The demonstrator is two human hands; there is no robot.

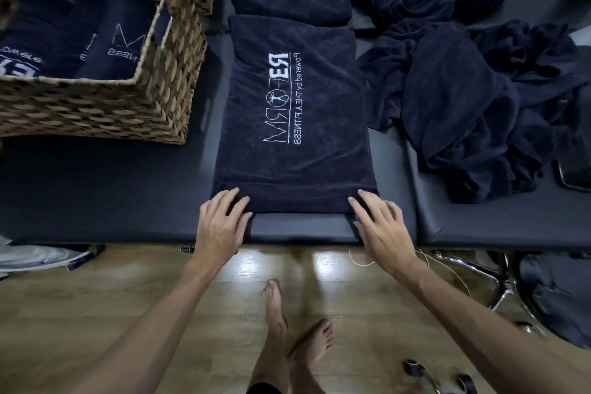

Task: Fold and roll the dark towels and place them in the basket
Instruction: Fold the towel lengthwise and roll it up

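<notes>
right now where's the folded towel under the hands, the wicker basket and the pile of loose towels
folded towel (292,125): head view, on its flat top by the logo
wicker basket (96,105): head view, on its near woven wall
pile of loose towels (473,105): head view, on the crumpled middle

This looks like a fitness studio or gym back room. Dark towels (294,112) carry a white stitched logo with the words "Powered by THE.A FITNESS", and many of the same kind lie in a heap (473,99) and rolled in a wicker basket (105,105). They rest on black padded benches (96,189) set edge to edge, like treatment or exercise tables. The floor (112,313) is pale wood laminate, the person stands barefoot on it, and a chrome chair base (489,278) on castors shows at the right.
</notes>
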